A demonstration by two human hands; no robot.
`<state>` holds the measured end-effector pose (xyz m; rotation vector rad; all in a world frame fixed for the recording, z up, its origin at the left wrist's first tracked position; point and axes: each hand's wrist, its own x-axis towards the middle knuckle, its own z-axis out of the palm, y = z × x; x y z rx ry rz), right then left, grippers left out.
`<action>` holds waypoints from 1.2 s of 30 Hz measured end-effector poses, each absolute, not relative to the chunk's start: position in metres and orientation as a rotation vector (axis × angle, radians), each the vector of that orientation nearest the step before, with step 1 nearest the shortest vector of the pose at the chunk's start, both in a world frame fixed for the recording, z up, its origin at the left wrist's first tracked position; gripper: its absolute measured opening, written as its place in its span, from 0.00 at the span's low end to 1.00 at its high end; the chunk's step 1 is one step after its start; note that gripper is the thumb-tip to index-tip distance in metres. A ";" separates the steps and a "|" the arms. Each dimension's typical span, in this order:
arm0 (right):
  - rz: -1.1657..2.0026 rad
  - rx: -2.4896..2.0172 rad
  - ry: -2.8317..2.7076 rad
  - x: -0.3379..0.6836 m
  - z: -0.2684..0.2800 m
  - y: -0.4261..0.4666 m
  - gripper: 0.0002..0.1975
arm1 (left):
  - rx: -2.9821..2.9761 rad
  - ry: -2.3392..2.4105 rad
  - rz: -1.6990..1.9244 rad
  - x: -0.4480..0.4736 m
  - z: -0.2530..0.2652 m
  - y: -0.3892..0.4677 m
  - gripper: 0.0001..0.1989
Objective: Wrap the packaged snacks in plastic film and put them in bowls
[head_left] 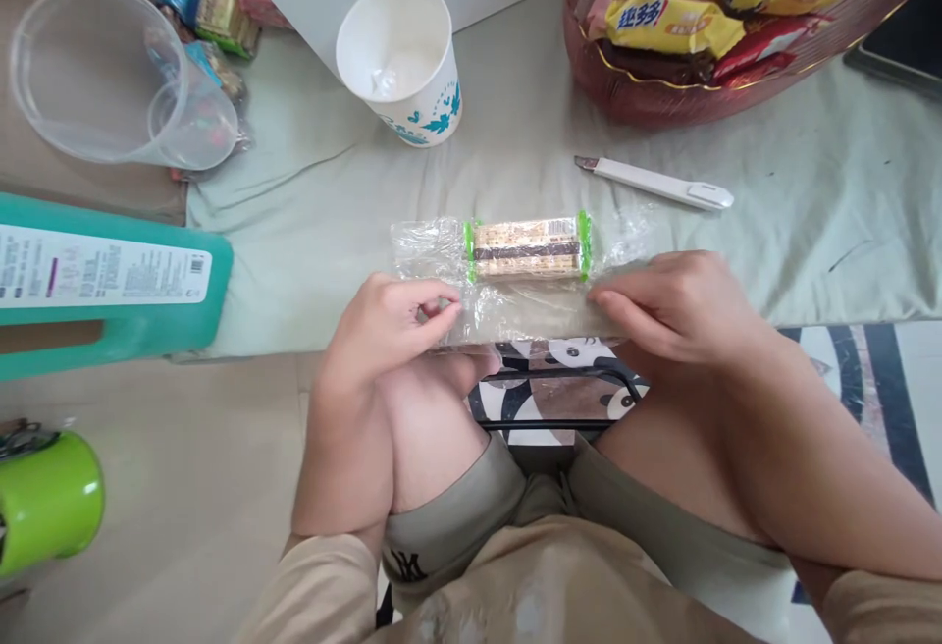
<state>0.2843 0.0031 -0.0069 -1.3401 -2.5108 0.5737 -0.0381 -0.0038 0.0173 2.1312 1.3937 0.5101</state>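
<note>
A wrapped snack bar [527,249] with green ends lies on a spread sheet of clear plastic film [431,240] near the table's front edge. My left hand [397,315] pinches the film's near edge to the left of the bar, thumb against forefinger. To the right of the bar, my right hand [673,305] has its fingers closed on the film's near right part. Neither hand touches the bar. Beyond the film, a white utility knife [654,183] rests on the cloth with its blade end to the left.
A paper cup [434,114] stands behind the film. A reddish bowl [648,99] of packaged snacks is at the back right. On the left are a clear plastic cup [95,75], snack packets [221,1] and a teal jug [221,281]. A green bin [59,507] stands below.
</note>
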 end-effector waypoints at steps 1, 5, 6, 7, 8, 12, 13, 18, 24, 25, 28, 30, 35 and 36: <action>0.536 -1.432 -2.515 0.284 -0.007 0.003 0.25 | 2.107 1.430 0.490 -0.039 0.016 -0.004 0.04; 0.447 -1.728 -2.464 0.281 -0.008 0.001 0.19 | 2.097 1.633 0.645 -0.040 0.004 -0.003 0.09; 0.445 -1.762 -2.435 0.279 -0.008 0.001 0.20 | 2.115 1.675 0.718 -0.040 -0.001 -0.001 0.14; 0.451 -1.778 -2.402 0.278 -0.009 0.001 0.23 | 2.140 1.707 0.774 -0.040 -0.005 0.001 0.19; 0.468 -1.777 -2.369 0.277 -0.009 0.001 0.27 | 2.172 1.725 0.810 -0.040 -0.009 0.004 0.22; 0.507 -1.748 -2.239 0.274 -0.009 0.001 0.39 | 2.220 1.694 0.928 -0.038 -0.011 0.019 0.07; 0.507 -1.742 -2.225 0.274 -0.009 0.001 0.40 | 2.173 1.674 1.006 -0.037 -0.007 0.024 0.02; 0.533 -1.721 -2.309 0.275 -0.008 0.004 0.41 | 1.666 1.617 1.165 -0.036 0.008 0.057 0.10; 0.580 -1.822 -2.372 0.273 -0.002 0.005 0.42 | 1.636 1.852 0.922 -0.054 -0.019 0.119 0.11; 0.584 -1.827 -2.378 0.273 -0.001 0.005 0.42 | 1.656 1.952 0.842 -0.059 -0.019 0.125 0.11; 0.611 -1.841 -2.394 0.273 0.000 0.007 0.43 | 1.720 2.194 0.674 -0.067 -0.001 0.124 0.12; 0.650 -1.841 -2.387 0.274 0.000 0.007 0.43 | 1.895 2.164 0.811 -0.064 0.019 0.108 0.12; 0.716 -1.802 -2.333 0.275 0.001 0.007 0.41 | 2.008 1.710 0.813 -0.015 0.037 0.056 0.18; 0.721 -1.805 -2.323 0.275 0.001 0.007 0.40 | 2.007 1.704 0.748 -0.002 0.034 0.051 0.18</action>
